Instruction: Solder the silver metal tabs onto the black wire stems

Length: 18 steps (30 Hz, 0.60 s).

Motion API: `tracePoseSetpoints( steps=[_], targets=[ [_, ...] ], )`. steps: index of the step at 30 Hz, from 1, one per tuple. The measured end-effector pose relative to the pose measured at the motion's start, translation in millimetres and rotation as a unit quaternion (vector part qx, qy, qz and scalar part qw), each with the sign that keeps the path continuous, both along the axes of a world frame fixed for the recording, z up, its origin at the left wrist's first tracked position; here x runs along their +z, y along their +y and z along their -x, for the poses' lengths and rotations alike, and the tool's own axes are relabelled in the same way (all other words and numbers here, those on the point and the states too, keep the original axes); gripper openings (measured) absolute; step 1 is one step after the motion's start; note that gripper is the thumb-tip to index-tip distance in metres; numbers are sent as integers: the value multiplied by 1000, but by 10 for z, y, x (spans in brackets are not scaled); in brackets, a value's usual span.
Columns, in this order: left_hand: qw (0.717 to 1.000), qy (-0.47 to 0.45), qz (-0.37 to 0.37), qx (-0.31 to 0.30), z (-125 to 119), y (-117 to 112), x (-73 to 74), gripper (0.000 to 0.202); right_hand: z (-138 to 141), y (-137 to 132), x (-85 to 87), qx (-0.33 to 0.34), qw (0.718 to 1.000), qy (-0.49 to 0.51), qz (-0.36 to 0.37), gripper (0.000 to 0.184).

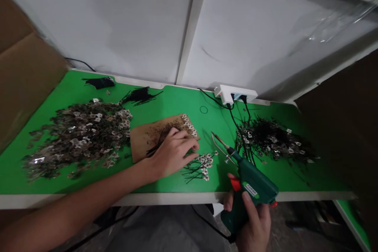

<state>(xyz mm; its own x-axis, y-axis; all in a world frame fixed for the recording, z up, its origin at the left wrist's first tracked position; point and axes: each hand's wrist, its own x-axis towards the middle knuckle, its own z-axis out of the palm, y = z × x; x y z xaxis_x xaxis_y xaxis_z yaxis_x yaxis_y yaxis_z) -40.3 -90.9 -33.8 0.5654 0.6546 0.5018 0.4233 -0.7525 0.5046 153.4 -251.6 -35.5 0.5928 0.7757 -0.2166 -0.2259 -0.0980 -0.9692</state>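
My right hand (251, 220) is wrapped around the handle of a green soldering gun (256, 181) with a red trigger. Its metal tip points up and left above the green table. My left hand (177, 147) lies over a brown cardboard piece (138, 138), fingers bent, with a gap between thumb and forefinger. Black wires (152, 150) stick out from beneath this hand. Along the cardboard's right edge sits a row of small metal tabs (189, 125). Close to my left thumb lies a small pile of black wires with metal tabs on their ends (203, 163).
A large heap of metal tabs (88, 134) covers the table's left side. Black wire bundles (138, 95) lie behind it. At right is a heap of tabbed wires (271, 139). A white power strip (236, 93) with plugged cords stands by the wall. Cardboard (26, 67) borders the left.
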Motion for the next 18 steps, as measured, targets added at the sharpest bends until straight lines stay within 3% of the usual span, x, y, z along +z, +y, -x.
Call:
tracePoseSetpoints(
  steps=[3,5,8,13,18],
  targets=[
    [997,34,-27,63,163,97,138,6,27,36,26,23,999,-45,20,26],
    [988,104,-53,100,310,167,232,7,49,65,32,31,997,-68,18,28],
    [974,195,-62,94,479,228,310,13,68,98,18,63,994,-89,27,32],
    [969,235,-68,22,467,182,239,18,57,120,-10,57,987,-144,33,31],
    [961,242,-132,34,356,117,114,20,46,133,10,59,977,-197,59,32]
  ],
)
